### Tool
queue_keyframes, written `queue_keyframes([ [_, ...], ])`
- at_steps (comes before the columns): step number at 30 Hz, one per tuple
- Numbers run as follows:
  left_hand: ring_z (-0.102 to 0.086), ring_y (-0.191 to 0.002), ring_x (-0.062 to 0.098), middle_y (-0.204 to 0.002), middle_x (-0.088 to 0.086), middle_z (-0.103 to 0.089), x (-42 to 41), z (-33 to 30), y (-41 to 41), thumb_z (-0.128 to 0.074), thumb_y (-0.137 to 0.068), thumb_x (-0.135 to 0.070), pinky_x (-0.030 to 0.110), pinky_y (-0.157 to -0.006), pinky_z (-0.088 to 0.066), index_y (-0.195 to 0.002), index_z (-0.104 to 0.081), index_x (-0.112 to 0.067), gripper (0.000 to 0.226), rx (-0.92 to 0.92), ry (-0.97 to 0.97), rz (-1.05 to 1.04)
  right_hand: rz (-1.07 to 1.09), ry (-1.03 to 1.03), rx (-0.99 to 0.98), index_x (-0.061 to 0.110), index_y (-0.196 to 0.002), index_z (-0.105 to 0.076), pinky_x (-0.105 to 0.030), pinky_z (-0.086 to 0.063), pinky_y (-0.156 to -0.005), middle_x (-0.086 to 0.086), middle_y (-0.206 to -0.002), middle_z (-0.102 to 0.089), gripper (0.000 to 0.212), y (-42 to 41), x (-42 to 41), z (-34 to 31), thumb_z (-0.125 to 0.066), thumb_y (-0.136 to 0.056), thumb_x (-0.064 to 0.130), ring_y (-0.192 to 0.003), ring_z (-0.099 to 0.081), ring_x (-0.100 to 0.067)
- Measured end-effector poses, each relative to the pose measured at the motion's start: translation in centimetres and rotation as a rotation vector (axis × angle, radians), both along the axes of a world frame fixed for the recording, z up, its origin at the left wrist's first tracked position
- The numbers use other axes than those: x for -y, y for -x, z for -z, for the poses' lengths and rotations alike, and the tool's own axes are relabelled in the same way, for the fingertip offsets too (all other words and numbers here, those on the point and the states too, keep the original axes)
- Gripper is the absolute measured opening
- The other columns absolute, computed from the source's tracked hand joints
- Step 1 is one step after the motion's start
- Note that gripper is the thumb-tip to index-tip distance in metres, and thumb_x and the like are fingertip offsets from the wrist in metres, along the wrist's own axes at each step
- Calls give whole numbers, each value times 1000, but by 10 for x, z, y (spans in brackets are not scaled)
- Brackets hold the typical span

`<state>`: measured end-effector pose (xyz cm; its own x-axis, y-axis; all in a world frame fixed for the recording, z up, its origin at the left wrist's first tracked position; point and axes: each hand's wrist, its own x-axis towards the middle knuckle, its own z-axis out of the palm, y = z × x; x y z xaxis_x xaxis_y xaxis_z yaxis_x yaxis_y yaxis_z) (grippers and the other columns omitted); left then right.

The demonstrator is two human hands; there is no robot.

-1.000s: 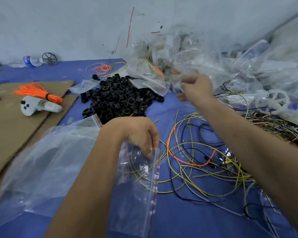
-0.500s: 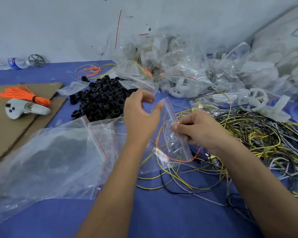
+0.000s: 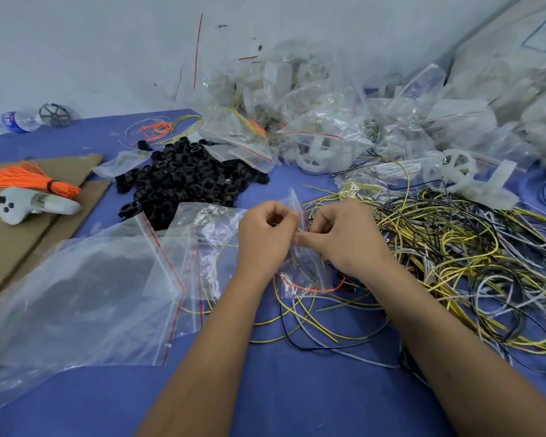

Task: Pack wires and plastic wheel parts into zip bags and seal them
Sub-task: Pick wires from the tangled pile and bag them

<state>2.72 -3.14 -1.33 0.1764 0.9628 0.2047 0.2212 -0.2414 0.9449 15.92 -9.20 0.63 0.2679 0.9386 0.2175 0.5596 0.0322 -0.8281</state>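
My left hand [image 3: 264, 236] and my right hand [image 3: 344, 238] meet at the centre and both pinch the red-striped top of a small clear zip bag [image 3: 303, 266]. The bag hangs down between them over the blue cloth; an orange wire shows through its lower part, but whether it lies inside the bag is unclear. A tangle of yellow, black and white wires [image 3: 454, 263] spreads to the right. A heap of black plastic wheel parts [image 3: 186, 178] lies behind my left hand. White plastic wheels [image 3: 457, 171] lie at the far right.
Empty zip bags [image 3: 85, 279] lie flat at the left. A big pile of filled bags [image 3: 312, 115] lines the wall. A white controller [image 3: 32, 206] and an orange wire bundle [image 3: 29, 181] rest on cardboard [image 3: 7, 247]. A water bottle [image 3: 16, 121] lies far left.
My right hand came back from the bag pile with a small bag. Both hands have closed in on its top edge, and the bag now hangs lower between them.
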Motion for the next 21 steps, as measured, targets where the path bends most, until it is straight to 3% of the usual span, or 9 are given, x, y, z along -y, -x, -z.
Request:
queue_keyframes([
  [5, -45, -48, 15, -57, 1, -55, -6, 4, 3, -59, -96, -11, 29, -52, -35, -65, -57, -18, 32, 162, 121, -6, 34, -22, -178, 10, -55, -60, -30, -40, -47, -10, -49, -61, 42, -3, -3, 3, -85, -81, 32, -42, -47, -13],
  [6, -44, -46, 15, -57, 1, -55, -7, 4, 3, -56, -97, -10, 27, -49, -34, -65, -56, -18, 32, 209, 138, -21, 81, -25, -143, 12, -54, -60, -31, -42, -50, -8, -51, -61, 41, -6, -3, 4, -84, -82, 31, -44, -48, -13],
  [9, -42, -41, 14, -54, -3, -51, -10, -1, 9, -53, -88, -12, 24, -40, -33, -66, -52, -20, 24, 359, 128, -105, 251, -39, 213, 17, -55, -57, -25, -44, -55, 4, -52, -59, 40, -16, -2, 3, -82, -82, 33, -50, -52, -9],
  [12, -43, -41, 13, -56, -6, -50, -12, -2, 12, -50, -88, -7, 22, -39, -34, -72, -48, -14, 18, 428, 70, -175, 273, 30, 327, 18, -65, -62, -34, -52, -65, 5, -62, -62, 30, -18, 0, 1, -84, -79, 32, -63, -60, -17],
  [14, -42, -41, 14, -56, -3, -49, -13, -1, 11, -48, -92, -3, 24, -40, -35, -74, -47, -9, 19, 405, 90, -208, 233, 35, 276, 18, -70, -63, -35, -53, -69, 6, -64, -62, 26, -13, -1, 0, -85, -79, 30, -64, -60, -14],
  [16, -42, -44, 20, -60, 8, -48, -13, 1, 10, -50, -89, -6, 30, -44, -37, -77, -47, -1, 14, 336, 115, -232, 239, -101, 45, 21, -72, -63, -28, -52, -68, 7, -66, -64, 25, -3, -6, -8, -81, -82, 34, -63, -60, -8],
  [18, -45, -55, 22, -68, 17, -49, -14, 1, 10, -53, -82, -16, 41, -52, -40, -79, -46, 1, 18, 270, 90, -256, 276, -247, -214, 23, -74, -61, -37, -53, -71, 3, -73, -68, 26, 3, -23, -20, -67, -91, 40, -67, -63, -15],
  [19, -46, -60, 22, -69, 16, -50, -13, 0, 9, -53, -78, -21, 44, -56, -42, -77, -47, -3, 19, 237, 65, -271, 280, -267, -235, 22, -74, -61, -40, -53, -71, 0, -75, -70, 27, 4, -37, -24, -61, -95, 39, -67, -63, -17],
  [21, -43, -59, 15, -63, -4, -49, -11, -2, 8, -54, -72, -28, 33, -60, -42, -71, -46, -13, 17, 158, -4, -298, 163, -184, -20, 18, -77, -66, -39, -53, -74, -4, -81, -73, 26, 5, -70, -28, -56, -99, 28, -72, -65, -19],
])
